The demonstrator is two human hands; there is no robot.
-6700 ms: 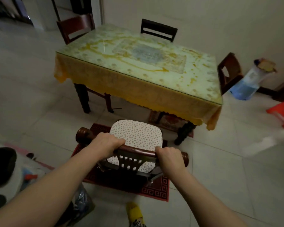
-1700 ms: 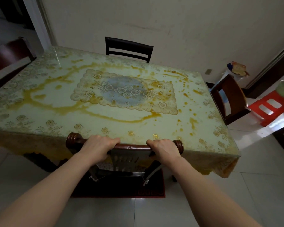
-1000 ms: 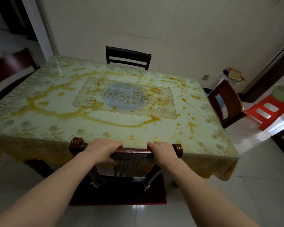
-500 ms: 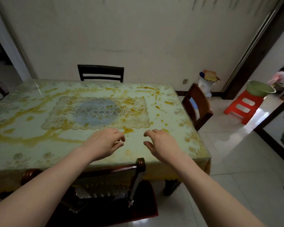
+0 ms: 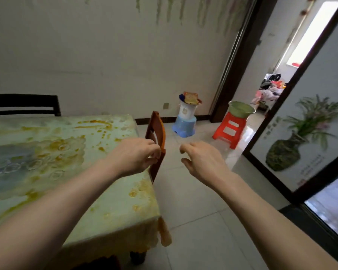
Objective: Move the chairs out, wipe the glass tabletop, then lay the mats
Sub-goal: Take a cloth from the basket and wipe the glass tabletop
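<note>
Pale floor tiles (image 5: 193, 203) run from the cream wall to a dark-framed doorway. At left stands the glass tabletop (image 5: 53, 152) over a yellow floral cloth. A brown wooden chair (image 5: 156, 133) is tucked against its right edge, and a black slat-backed chair (image 5: 23, 105) stands at the far side. Both hands hover empty: the left hand (image 5: 134, 157) with loosely curled fingers before the brown chair, the right hand (image 5: 203, 162) relaxed over the floor. A red plastic stool (image 5: 229, 129) carries a green basin (image 5: 241, 110).
</note>
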